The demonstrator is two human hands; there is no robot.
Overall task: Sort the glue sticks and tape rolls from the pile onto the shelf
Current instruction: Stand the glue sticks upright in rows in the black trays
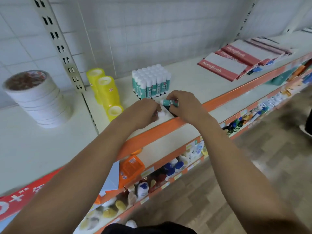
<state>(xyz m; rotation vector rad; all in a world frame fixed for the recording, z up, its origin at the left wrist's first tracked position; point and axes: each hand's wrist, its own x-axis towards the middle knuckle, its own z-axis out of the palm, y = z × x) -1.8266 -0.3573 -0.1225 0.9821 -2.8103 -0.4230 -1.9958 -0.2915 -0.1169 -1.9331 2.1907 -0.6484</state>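
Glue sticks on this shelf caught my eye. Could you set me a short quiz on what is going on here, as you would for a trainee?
1. True or false: the glue stick in the right hand stands upright.
2. Which things stand just left of the block of upright glue sticks? A: yellow tape rolls. B: scissors. C: pencils.
3. What colour are the caps in that block?

Key: 1 false, it lies on its side. 2 A. 3 white.
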